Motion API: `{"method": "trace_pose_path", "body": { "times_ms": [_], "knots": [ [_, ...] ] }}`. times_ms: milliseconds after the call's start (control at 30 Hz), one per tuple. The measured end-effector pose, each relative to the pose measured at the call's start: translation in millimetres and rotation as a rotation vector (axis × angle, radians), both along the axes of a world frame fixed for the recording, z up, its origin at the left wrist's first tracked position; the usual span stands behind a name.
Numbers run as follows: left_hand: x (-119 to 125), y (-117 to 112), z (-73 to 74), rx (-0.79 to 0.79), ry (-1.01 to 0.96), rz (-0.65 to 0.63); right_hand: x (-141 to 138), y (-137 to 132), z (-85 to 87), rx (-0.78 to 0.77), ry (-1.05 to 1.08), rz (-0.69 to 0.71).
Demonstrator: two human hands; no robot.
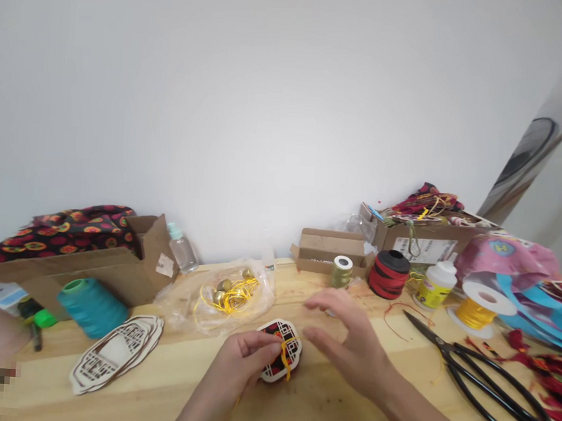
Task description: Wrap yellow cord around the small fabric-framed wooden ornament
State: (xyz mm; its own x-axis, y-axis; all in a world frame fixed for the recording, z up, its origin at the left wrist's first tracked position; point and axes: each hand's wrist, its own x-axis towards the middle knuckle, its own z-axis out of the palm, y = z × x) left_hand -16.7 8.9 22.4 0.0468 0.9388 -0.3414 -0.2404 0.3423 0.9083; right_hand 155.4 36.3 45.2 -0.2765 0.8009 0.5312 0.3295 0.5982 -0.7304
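My left hand pinches a small lattice ornament, white-framed with red and black fabric and a yellow cord knotted on it, holding it on the wooden table. Just to its right, my right hand hovers with fingers spread and nothing in it. Behind the ornament lies a clear plastic bag holding yellow cord and brass bells. A stack of white lattice cutouts lies to the left.
Black scissors lie at the right. Along the back stand a gold thread spool, a red cord spool, a glue bottle, a yellow ribbon spool and cardboard boxes. A teal thread cone lies at the left.
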Motion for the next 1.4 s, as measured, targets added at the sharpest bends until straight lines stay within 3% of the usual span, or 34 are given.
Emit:
{"method": "trace_pose_path", "body": {
  "times_ms": [133,267,567,733,833,1000,1133,1233,1400],
  "knots": [
    [1.6,-1.6,5.6,0.032,0.040,0.017,-12.5,0.0,-17.0,-0.278,-0.098,0.139],
    [-0.8,-0.1,4.7,0.057,0.158,0.041,-13.0,5.4,-30.4,-0.664,0.108,0.221],
    [-4.8,1.3,2.2,0.165,0.324,0.045,-5.8,3.3,-21.8,-1.277,0.555,0.505],
    [-3.6,2.4,3.4,0.162,0.337,0.083,-2.2,9.4,-27.9,-1.525,0.814,0.724],
    [-2.7,3.0,3.7,0.134,0.307,0.079,-1.1,11.5,-30.4,-1.515,0.907,0.697],
    [-2.2,2.2,1.1,0.132,0.275,0.022,-7.0,4.6,-26.5,-1.391,0.828,0.622],
    [-1.7,1.3,-1.6,0.136,0.299,-0.010,-13.6,-4.7,-19.8,-1.257,0.649,0.532],
    [-1.2,0.7,-1.7,0.117,0.287,-0.025,-18.6,-10.1,-18.0,-1.196,0.458,0.546],
    [-0.5,-1.7,0.7,0.115,0.252,-0.039,-26.8,-13.4,-30.7,-1.018,0.337,0.591]
  ]
}}
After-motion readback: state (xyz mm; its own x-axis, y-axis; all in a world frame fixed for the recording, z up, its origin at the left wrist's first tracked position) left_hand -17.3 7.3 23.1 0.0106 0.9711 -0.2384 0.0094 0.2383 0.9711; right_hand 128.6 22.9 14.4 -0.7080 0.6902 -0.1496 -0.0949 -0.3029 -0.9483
